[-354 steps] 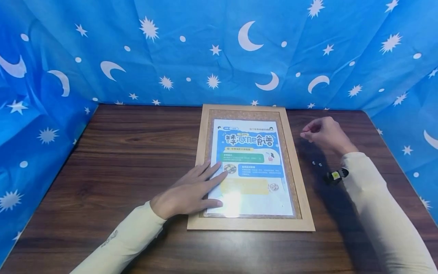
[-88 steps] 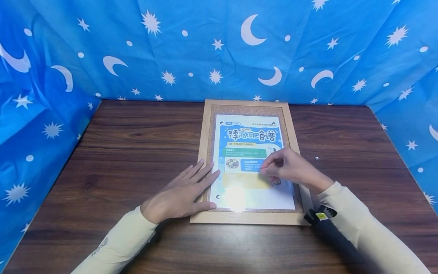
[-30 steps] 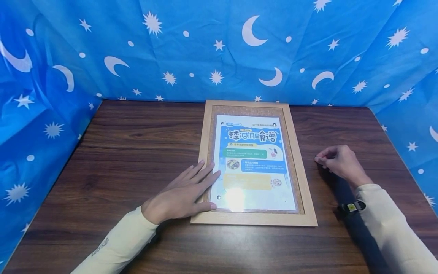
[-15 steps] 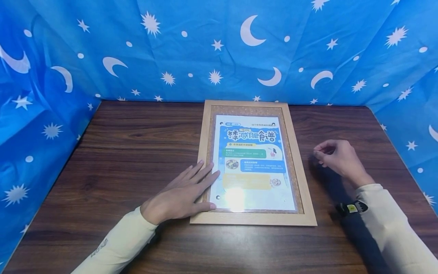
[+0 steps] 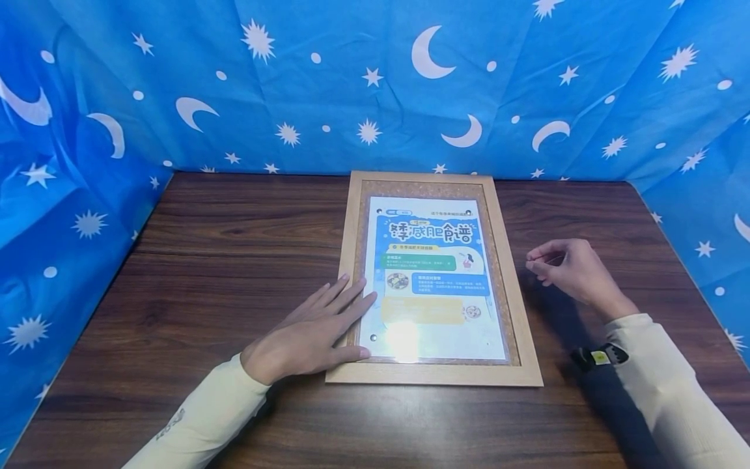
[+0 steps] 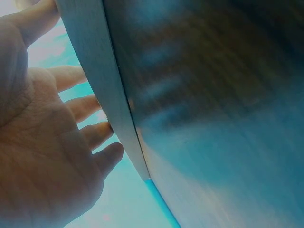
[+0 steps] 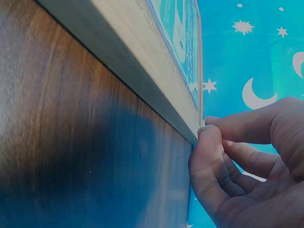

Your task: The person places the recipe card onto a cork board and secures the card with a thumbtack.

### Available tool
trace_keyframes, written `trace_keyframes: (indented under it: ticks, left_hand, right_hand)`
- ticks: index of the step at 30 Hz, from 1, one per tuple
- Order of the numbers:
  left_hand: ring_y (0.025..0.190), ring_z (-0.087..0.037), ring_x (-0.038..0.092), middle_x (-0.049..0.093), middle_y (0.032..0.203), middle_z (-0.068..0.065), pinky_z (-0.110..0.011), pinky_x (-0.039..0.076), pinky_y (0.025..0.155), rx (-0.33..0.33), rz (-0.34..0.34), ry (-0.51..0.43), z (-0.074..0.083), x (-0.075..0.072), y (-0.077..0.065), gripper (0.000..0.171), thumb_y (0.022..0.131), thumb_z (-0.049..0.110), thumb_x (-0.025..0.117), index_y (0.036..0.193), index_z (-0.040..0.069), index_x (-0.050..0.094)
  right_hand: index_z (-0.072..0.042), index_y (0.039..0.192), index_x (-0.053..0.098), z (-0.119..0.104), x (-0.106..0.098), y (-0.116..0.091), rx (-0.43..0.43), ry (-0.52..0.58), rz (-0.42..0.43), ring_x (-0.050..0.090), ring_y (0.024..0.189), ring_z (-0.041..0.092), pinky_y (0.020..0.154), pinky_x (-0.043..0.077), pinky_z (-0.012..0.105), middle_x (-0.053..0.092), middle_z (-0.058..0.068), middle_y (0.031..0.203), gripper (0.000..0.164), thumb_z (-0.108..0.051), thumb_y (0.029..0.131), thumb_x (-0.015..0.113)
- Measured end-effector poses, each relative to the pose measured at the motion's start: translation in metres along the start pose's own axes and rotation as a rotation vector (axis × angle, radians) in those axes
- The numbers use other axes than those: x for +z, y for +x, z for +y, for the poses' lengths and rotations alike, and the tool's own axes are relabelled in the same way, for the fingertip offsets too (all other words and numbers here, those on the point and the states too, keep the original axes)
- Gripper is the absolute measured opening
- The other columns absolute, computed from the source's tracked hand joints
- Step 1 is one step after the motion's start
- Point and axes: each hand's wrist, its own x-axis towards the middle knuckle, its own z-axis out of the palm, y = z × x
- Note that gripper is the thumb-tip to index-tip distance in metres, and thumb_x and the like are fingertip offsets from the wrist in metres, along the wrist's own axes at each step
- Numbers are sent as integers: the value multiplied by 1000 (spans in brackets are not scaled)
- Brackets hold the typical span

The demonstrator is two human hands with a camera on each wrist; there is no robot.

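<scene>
A printed sheet in a clear cover (image 5: pixel 436 339) lies on a wood-framed cork board (image 5: pixel 433 376). Silvery thumbtacks sit at its upper left (image 5: pixel 379 211), upper right (image 5: pixel 468 213) and lower left (image 5: pixel 373 338) corners; its lower right shows only a tiny dark mark. My left hand (image 5: pixel 310 329) rests with spread, straight fingers across the board's left edge and the sheet. Right of the board, my right hand (image 5: pixel 577 273) hovers over the table, thumb and index finger pinched on a thumbtack mostly hidden by the fingertips (image 7: pixel 209 135).
The dark wood-grain table (image 5: pixel 234 260) extends on both sides of the board. A blue curtain (image 5: pixel 328 85) with white moons and stars hangs at the back and sides. A black wrist camera (image 5: pixel 597 357) is strapped to my right wrist.
The lower left thumbtack was put in over the past several seconds. My right hand took the last loose tack from the table, lifted it and moved slightly left. My left hand stays put.
</scene>
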Motion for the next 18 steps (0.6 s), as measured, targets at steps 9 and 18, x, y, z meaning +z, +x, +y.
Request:
trace_keyframes:
  ticks: [9, 18]
  left_hand:
    - [156, -31, 0, 13, 169, -9, -52, 6, 124, -10, -4, 5, 0, 1, 1, 84, 96, 56, 60, 163, 19, 24]
    - [156, -32, 1, 14, 169, -9, -53, 7, 124, -2, 0, 0, -1, 1, 1, 83, 97, 56, 60, 162, 19, 25]
  right_hand:
    - [8, 109, 69, -6, 3, 0, 13, 11, -9, 68, 69, 22, 62, 59, 30, 71, 22, 93, 21, -11, 100, 64]
    - [8, 111, 69, -9, 3, 0, 19, -1, -18, 66, 69, 21, 61, 57, 29, 70, 20, 92, 25, -15, 101, 65]
